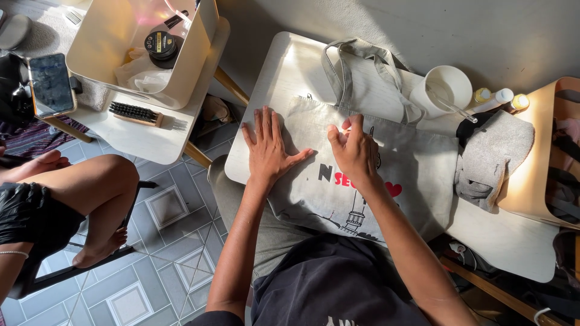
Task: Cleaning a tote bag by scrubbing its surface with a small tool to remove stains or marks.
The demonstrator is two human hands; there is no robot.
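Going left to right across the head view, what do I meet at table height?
Black smartphone → wooden bristle brush → left hand flat on the grey canvas tote bag → right hand → white round cup → grey folded towel → tan bin.

White table [284,66]: tote bag [417,163], mug [444,90], grey cloth [492,157] (folded), small bottles [498,99].

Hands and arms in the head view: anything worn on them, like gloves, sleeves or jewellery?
Nothing shows on either. The left hand and right hand are bare, without gloves, rings or watch. Both forearms are uncovered up to the elbows; no sleeve reaches them. The dark top shows only at the torso.
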